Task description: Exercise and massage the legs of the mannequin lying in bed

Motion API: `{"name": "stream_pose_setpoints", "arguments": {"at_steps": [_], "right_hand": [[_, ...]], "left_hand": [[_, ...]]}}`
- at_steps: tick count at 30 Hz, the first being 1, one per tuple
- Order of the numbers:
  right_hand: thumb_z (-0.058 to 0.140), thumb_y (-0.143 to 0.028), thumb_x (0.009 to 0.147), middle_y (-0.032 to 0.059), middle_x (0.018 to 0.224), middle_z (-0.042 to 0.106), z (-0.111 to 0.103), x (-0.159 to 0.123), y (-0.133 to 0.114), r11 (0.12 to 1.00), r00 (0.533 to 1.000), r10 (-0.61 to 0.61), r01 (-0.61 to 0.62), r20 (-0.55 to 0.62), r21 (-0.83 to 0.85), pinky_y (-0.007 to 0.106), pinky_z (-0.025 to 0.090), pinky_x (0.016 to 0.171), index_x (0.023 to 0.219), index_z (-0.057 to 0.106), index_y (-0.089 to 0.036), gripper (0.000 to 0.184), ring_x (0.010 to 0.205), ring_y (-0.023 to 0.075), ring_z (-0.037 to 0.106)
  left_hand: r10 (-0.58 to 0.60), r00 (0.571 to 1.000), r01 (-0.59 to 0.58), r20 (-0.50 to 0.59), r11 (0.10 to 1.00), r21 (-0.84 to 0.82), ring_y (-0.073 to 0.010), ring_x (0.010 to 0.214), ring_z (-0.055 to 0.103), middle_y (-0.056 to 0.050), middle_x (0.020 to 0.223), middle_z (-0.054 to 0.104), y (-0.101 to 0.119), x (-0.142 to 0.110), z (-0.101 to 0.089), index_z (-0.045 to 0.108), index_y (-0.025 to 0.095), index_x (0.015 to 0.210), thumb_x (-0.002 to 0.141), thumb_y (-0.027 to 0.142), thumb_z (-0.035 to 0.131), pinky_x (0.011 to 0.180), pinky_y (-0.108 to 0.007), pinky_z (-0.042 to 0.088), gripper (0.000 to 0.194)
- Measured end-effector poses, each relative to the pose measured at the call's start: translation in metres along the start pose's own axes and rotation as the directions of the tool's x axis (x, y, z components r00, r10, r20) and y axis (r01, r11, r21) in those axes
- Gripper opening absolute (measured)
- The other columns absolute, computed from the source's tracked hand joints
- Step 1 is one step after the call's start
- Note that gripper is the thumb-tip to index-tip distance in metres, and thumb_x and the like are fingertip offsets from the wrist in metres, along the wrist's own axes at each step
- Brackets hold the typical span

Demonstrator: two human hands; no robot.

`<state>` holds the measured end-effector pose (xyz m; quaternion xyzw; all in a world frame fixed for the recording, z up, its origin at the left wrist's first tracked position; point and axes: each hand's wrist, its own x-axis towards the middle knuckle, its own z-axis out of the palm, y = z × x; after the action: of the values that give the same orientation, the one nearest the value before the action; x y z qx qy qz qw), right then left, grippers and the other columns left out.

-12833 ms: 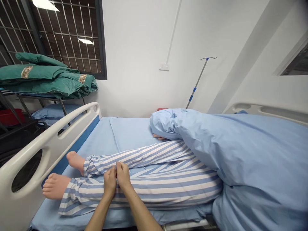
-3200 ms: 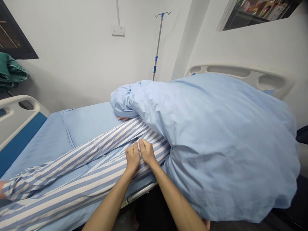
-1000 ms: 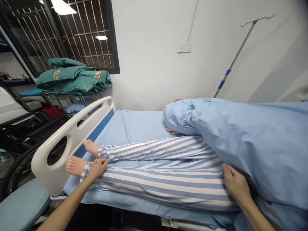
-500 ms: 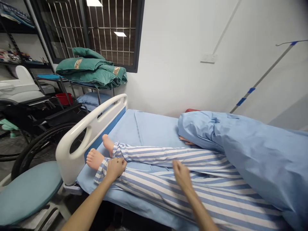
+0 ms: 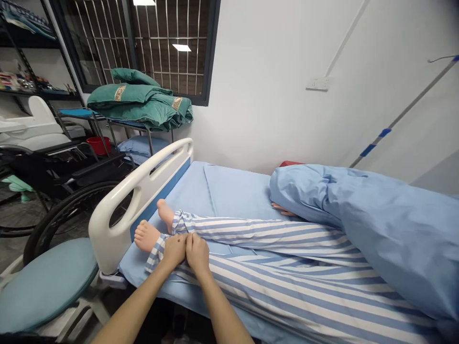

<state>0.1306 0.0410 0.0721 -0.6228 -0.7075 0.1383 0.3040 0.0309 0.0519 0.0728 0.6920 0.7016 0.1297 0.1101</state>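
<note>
A figure in blue-and-white striped trousers [image 5: 287, 267] lies on a hospital bed, bare feet [image 5: 147, 235] close to the white footboard [image 5: 139, 191]. My left hand [image 5: 174, 249] and my right hand [image 5: 198, 252] rest side by side on the lower end of the near trouser leg, just above the ankle, fingers curled down onto the cloth. Whether they pinch the fabric or only press on it I cannot make out. A light blue quilt [image 5: 376, 215] covers the figure from the hips up.
A wheelchair [image 5: 64, 210] stands left of the footboard, a pale blue seat cushion [image 5: 43, 282] nearer me. Folded green blankets [image 5: 139, 100] lie on a rack under the barred window. An IV pole [image 5: 405, 112] leans at the far right. The blue sheet [image 5: 229, 191] lies bare beyond the legs.
My right hand has swept left along the near leg, from the quilt's edge to join my left hand at the ankle. The view has turned toward the footboard.
</note>
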Motion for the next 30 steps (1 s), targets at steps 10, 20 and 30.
{"name": "stream_pose_setpoints", "arguments": {"at_steps": [10,20,30], "right_hand": [[0.024,-0.032,0.093,0.006,0.065,0.065,0.001,0.003,0.006,0.974,0.996,0.035,-0.017,-0.076,0.227,0.025,0.028,0.055,0.068,0.058,-0.018,0.045,0.061,0.0162,0.056],[0.026,-0.035,0.093,0.0054,0.066,0.064,-0.003,0.009,-0.011,0.966,0.999,0.02,-0.008,-0.043,0.259,0.025,0.028,0.055,0.068,0.057,-0.018,0.044,0.06,0.016,0.056],[0.031,-0.038,0.091,-0.0005,0.054,0.052,0.028,0.003,-0.019,0.819,0.953,0.225,-0.071,-0.204,0.569,0.024,0.029,0.05,0.061,0.045,-0.019,0.038,0.05,0.0121,0.045]], "left_hand": [[-0.092,0.971,-0.078,-0.221,0.75,-0.657,-0.0098,0.051,0.037,0.003,0.048,0.042,0.01,0.009,0.009,0.039,0.018,0.051,0.08,0.04,0.036,0.053,-0.022,0.03,0.036],[-0.077,0.964,-0.068,-0.255,0.854,-0.516,-0.0136,0.059,0.049,-0.003,0.059,0.057,0.003,0.005,0.019,0.05,0.018,0.059,0.084,0.037,0.027,0.059,-0.024,0.038,0.039],[-0.068,0.906,-0.104,-0.418,0.921,-0.375,-0.0137,0.051,0.047,-0.006,0.055,0.059,-0.006,0.004,0.037,0.059,0.017,0.063,0.08,0.033,0.036,0.056,-0.025,0.037,0.033]]}}
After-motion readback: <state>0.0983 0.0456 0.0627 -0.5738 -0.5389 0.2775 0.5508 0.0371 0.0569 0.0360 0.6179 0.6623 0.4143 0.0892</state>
